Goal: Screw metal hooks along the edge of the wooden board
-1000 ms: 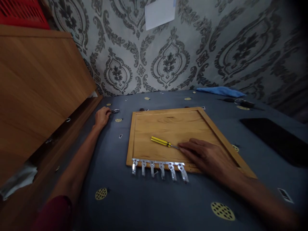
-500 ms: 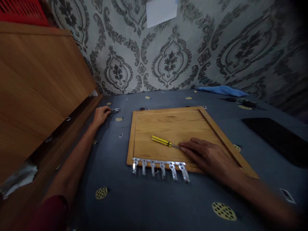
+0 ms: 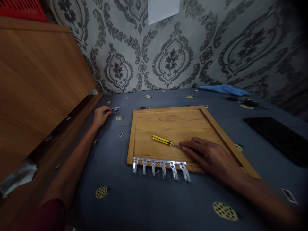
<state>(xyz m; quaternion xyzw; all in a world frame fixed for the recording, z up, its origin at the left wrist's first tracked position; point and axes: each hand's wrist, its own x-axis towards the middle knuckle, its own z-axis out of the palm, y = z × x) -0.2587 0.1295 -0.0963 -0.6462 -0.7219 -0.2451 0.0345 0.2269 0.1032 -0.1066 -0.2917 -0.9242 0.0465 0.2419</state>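
My left hand (image 3: 102,116) reaches to the far left of the cloth. Its fingers are pinched together at the edge of some small shiny metal pieces (image 3: 115,109), whose exact shape I cannot make out. Over the framed wooden board (image 3: 168,118), my right hand (image 3: 211,155) has its thumb and fingertips closed at the shaft end of a screwdriver (image 3: 161,140). The yellow and black handle points left, above the board's surface. A metal strip with several hooks (image 3: 154,162) lies along the board's near edge, the hooks extending over it.
A wooden cabinet (image 3: 40,73) stands along the left, with a crumpled plastic wrapper (image 3: 19,179) at its base. To the right lie a dark flat phone-like slab (image 3: 276,139), a dark tool (image 3: 247,102) and a blue cloth (image 3: 223,90). A patterned wall (image 3: 141,48) rises behind.
Both hands keep almost the same places. The view has shifted very slightly; the screwdriver, board and hook strip stay put.
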